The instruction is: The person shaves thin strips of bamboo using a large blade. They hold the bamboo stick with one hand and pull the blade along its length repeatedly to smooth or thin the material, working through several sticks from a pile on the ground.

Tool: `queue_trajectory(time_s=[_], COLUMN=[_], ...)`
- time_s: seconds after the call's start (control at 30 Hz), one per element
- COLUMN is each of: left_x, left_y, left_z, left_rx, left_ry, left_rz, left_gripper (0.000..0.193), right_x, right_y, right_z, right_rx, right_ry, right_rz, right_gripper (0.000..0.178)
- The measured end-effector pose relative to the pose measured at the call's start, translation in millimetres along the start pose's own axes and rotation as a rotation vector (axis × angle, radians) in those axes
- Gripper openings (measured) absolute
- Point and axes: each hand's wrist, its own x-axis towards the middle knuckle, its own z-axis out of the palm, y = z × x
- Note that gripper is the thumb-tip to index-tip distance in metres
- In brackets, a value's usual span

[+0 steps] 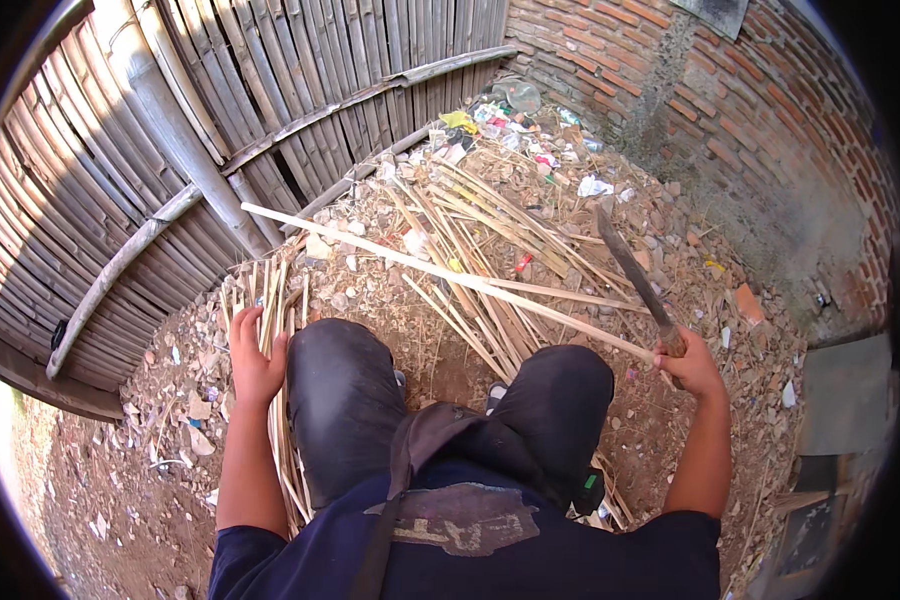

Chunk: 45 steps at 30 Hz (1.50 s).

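Gripping a machete (pixel 630 265) and a long pale strip (pixel 410 260) with tightly curled fingers of the right hand (pixel 692 366), at half past three. Slanting that strip toward ten o'clock, over loose strips (pixel 492 325). Spreading the left hand (pixel 257 368) at half past eight, beside bundled strips (pixel 283 430), perhaps touching them.

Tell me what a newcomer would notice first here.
Probably the dark-bladed, brown-handled machete in the right hand, which also holds a long, pale, bamboo-like strip slanting across the middle. Next, the pile of thin, tan strips on the brown, littered ground ahead, then the gray bamboo wall at left.
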Motion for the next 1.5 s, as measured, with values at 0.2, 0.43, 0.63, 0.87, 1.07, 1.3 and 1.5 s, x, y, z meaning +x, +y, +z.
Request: queue_trajectory(time_s=[0.2, 0.43, 0.63, 0.87, 1.07, 1.3, 1.5], left_x=[52.4, 26.2, -23.6, -65.6, -86.4, -96.0, -99.0], left_y=[49.3, 5.3, 3.6, 47.6, 63.4, 75.7, 80.1], left_z=[-41.1, -70.0, -80.3, -83.4, -69.8, -58.0, -50.4], left_rx=[0.326, 0.241, 0.248, 0.14, 0.032, 0.074, 0.232], left_ry=[0.03, -0.288, -0.487, -0.669, -0.622, -0.58, -0.567], left_rz=[0.326, 0.154, -0.046, -0.322, -0.342, -0.319, -0.315], left_gripper=[0.068, 0.036, 0.024, 0.041, 0.036, 0.035, 0.034], right_x=[-19.2, -12.3, 18.6, 47.5, 63.2, 97.7, 134.7], right_y=[-72.4, -97.8, -101.8, -114.8, -123.2, -120.7, -93.1], right_z=[19.0, 21.2, 28.7, 84.1, 187.6, 279.2, 288.1], right_rx=[-0.053, -0.166, -0.215, -0.465, -0.645, -0.873, -0.776], right_ry=[-0.196, -0.219, 0.149, 0.378, -0.094, -0.361, -0.334], right_rz=[-0.05, -0.064, -0.306, -0.595, -0.59, -0.741, -0.677], right_gripper=[0.038, 0.041, 0.049, 0.043, 0.037, 0.032, 0.03])
